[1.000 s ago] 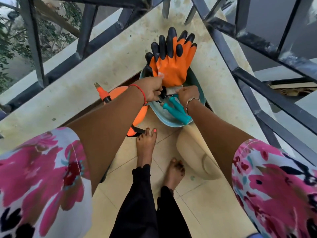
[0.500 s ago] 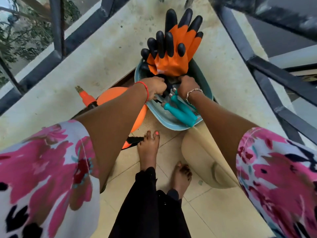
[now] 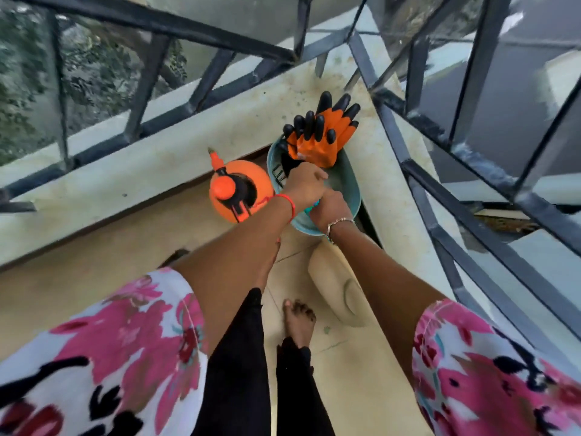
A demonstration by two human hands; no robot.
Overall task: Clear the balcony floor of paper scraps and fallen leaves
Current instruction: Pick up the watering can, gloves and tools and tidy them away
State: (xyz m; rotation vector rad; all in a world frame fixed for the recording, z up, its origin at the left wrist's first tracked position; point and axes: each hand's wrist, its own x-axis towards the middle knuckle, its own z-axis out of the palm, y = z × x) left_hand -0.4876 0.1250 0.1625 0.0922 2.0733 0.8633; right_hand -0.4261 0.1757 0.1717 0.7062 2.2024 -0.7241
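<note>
Left hand (image 3: 306,184) now against right hand (image 3: 330,210)

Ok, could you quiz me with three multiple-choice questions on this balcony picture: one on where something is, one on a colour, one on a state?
1. Where is the sprayer?
A. left of the basin
B. inside the basin
C. on the ledge
2. The gloves' fingertips are:
A. white
B. teal
C. black
3. The gloves are:
A. worn
B. propped in the basin, unworn
C. flat on the tiles
Answers: 1 A, it stands beside the basin's left rim; 2 C, black tips on orange; 3 B, the left hand and right hand are bare.
</note>
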